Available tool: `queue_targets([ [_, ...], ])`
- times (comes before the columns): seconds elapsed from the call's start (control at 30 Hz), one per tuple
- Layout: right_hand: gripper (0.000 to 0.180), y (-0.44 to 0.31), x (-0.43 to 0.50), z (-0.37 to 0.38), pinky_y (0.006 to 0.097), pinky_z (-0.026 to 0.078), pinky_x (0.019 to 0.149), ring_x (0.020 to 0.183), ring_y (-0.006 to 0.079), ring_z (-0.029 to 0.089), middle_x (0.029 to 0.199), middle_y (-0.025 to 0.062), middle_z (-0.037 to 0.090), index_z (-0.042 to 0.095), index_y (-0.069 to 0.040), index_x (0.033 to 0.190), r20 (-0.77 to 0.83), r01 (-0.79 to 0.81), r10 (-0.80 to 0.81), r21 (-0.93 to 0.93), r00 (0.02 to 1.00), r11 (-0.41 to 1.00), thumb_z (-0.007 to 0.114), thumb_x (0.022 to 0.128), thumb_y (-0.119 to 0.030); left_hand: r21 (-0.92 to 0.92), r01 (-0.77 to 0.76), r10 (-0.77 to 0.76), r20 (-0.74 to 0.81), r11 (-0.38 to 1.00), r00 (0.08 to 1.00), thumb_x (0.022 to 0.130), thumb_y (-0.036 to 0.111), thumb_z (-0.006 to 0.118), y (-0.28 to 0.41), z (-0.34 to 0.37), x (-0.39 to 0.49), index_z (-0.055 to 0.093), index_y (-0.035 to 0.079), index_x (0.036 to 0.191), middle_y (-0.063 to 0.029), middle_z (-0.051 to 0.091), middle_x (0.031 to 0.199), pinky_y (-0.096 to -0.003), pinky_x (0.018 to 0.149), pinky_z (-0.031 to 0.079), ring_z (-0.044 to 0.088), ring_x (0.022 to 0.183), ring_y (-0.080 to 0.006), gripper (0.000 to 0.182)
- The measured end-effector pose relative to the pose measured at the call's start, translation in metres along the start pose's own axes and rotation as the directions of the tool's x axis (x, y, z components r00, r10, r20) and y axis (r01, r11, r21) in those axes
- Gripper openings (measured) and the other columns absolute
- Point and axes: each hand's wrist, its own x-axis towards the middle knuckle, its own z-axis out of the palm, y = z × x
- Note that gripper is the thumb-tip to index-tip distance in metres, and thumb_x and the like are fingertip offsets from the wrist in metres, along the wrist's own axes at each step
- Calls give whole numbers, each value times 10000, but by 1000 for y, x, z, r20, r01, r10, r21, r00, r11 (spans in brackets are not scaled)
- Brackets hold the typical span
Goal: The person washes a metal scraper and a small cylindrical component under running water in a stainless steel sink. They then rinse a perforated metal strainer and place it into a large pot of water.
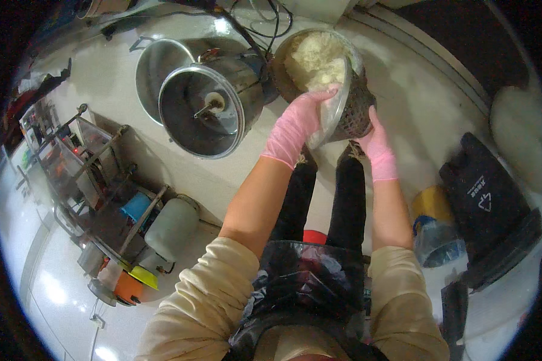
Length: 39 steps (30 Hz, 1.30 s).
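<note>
A perforated metal colander (357, 106) is tipped on its side over a round metal pot (283, 74), its mouth facing left. A pale yellow, lumpy food mass (318, 54) lies in the pot, and some of it is close to the colander's rim. My left hand (302, 113), in a pink glove, grips that rim. On the colander's outer wall, to the right and lower down, my pink-gloved right hand (377, 140) holds it with the fingers partly hidden behind. How much the colander still contains is hidden by its tilt.
A steel drum machine (241, 131) with a central shaft stands left of the pot, before another steel pot (147, 81). Cables (275, 27) run behind them. Further left are a metal rack (95, 176) and a gas cylinder (174, 230). A black bin (488, 212) stands right.
</note>
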Motion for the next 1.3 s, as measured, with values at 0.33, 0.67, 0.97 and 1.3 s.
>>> queue_targets([
  [0.33, 686, -3, 20, -26, 389, 334, 974, 1161, 225, 400, 1287, 100, 398, 345, -32, 1277, 87, -19, 20, -14, 996, 1000, 600, 785, -435, -380, 80, -41, 110, 921, 993, 752, 86, 624, 0, 43, -42, 513, 50, 1137, -76, 586, 1034, -374, 846, 420, 545, 963, -232, 403],
  [0.67, 614, 6, -13, 3, 388, 410, 895, 1062, 210, 467, 1175, 102, 468, 410, -15, 1202, 132, 151, -134, -136, 982, 979, 682, 748, -326, -61, 19, -37, -304, 998, 952, 842, 289, 522, 1, 33, -22, 493, 18, 1151, -94, 559, 1008, -342, 780, 408, 512, 869, -224, 412],
  [0.97, 637, 11, -4, -24, 407, 326, 982, 1188, 235, 366, 1299, 90, 382, 318, -58, 1305, 46, 81, -78, -54, 996, 995, 562, 824, -398, -338, 42, -50, -14, 940, 999, 828, 294, 568, 15, 24, -10, 513, 26, 1123, -111, 551, 1108, -385, 853, 415, 514, 1015, -253, 403],
  [1.3, 672, -10, -10, -18, 380, 348, 968, 1137, 226, 430, 1256, 97, 438, 388, -20, 1253, -34, 41, -43, -59, 998, 997, 614, 775, -435, -399, 36, -27, 29, 916, 999, 741, 82, 622, 3, 21, -29, 528, 31, 1081, -78, 582, 1048, -387, 927, 354, 520, 1011, -240, 356],
])
